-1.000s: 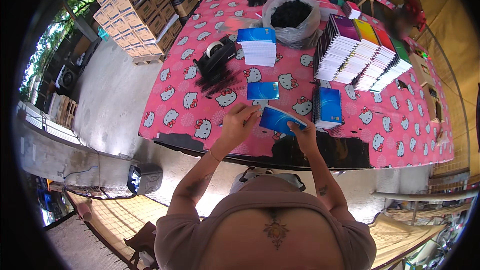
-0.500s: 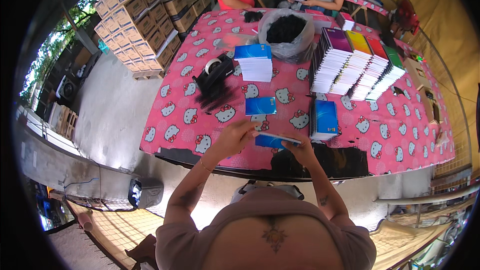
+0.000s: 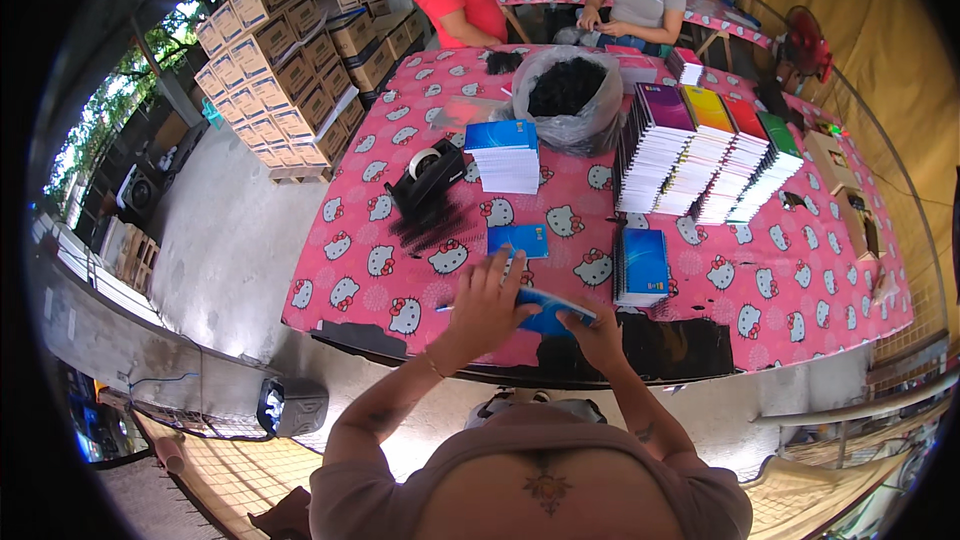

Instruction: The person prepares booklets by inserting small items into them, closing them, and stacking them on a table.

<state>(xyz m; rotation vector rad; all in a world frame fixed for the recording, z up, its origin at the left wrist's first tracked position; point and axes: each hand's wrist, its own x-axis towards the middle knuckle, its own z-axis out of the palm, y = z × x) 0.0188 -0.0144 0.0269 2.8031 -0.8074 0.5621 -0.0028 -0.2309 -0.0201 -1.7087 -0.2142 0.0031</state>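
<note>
Currently, the left hand (image 3: 487,305) lies spread, fingers open, on a blue notebook (image 3: 550,312); the right hand (image 3: 592,325) grips its right edge, near the pink tablecloth's (image 3: 800,270) front edge.

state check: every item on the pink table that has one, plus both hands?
Left hand: flat on blue notebook.
Right hand: gripping the notebook's edge.
Small blue booklet: lying flat, closed.
Spiral notebook pile: stacked, closed.
Plastic bag: open, full of black stuff.
Tape dispenser: roll loaded.
Coloured notebook stacks: fanned rows.
</note>
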